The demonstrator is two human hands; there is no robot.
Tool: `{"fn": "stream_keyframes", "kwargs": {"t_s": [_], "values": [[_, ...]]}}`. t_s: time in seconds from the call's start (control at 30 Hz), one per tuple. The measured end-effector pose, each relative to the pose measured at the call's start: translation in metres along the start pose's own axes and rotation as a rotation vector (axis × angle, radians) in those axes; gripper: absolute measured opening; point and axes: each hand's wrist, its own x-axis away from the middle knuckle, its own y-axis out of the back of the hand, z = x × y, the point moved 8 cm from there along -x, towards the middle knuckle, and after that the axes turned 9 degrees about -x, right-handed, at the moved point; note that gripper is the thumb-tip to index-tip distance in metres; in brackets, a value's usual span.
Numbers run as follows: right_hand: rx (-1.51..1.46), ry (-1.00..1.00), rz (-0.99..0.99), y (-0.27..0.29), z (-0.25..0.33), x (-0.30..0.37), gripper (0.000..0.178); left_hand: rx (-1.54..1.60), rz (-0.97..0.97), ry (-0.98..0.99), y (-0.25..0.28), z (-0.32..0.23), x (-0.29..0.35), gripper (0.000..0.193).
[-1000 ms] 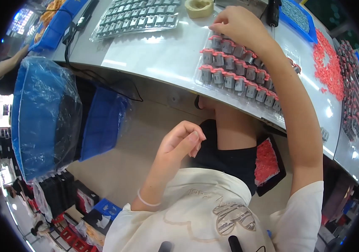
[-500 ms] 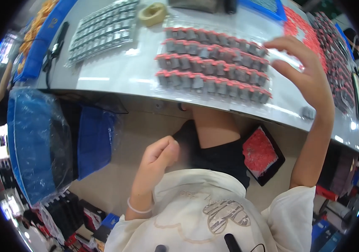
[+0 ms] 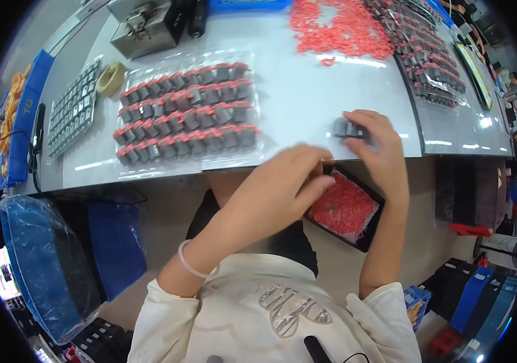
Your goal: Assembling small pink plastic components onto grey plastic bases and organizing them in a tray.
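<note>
At table (image 3: 298,103) edge, right hand (image 3: 380,142) parted around one grey part (image 3: 344,128), left hand (image 3: 279,193) half-curled; cannot tell either's hold; one four-row tray (image 3: 222,156).

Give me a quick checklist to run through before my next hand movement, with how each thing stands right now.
1. Right hand at the small grey part: ok; the part sits between thumb and fingers.
2. Right-hand grip firm: cannot tell; the fingertips are blurred.
3. Left hand empty: cannot tell; its curled fingers hide what may be inside.
4. Rows of red-topped grey parts clear of both hands: ok.
5. Loose red pieces contained: not ok; they lie spread on the tabletop.
6. Tape roll clear of both hands: ok.
</note>
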Motion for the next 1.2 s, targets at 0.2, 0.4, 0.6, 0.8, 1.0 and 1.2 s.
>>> {"fn": "stream_keyframes", "kwargs": {"t_s": [0.2, 0.4, 0.6, 0.8, 1.0, 1.2], "values": [[-0.078, 0.105, 0.014, -0.017, 0.004, -0.007, 0.040, -0.584, -0.355, -0.174, -0.005, -0.005, -0.037, 0.042], [-0.131, 0.116, 0.043, -0.012, 0.000, -0.011, 0.033, -0.650, -0.254, -0.182, -0.006, -0.001, -0.047, 0.039], [-0.180, 0.058, 0.071, -0.018, -0.002, -0.015, 0.036, -0.557, -0.270, -0.180, 0.000, 0.000, -0.047, 0.036], [-0.075, 0.092, 0.052, -0.025, 0.008, -0.019, 0.035, -0.480, -0.292, -0.177, 0.001, 0.006, -0.038, 0.037], [-0.085, 0.077, 0.070, -0.041, 0.012, -0.031, 0.035, -0.430, -0.377, -0.163, 0.013, 0.011, -0.027, 0.037], [-0.116, -0.002, 0.073, -0.044, 0.007, -0.031, 0.034, -0.371, -0.376, -0.093, 0.015, 0.018, -0.030, 0.036]]}}
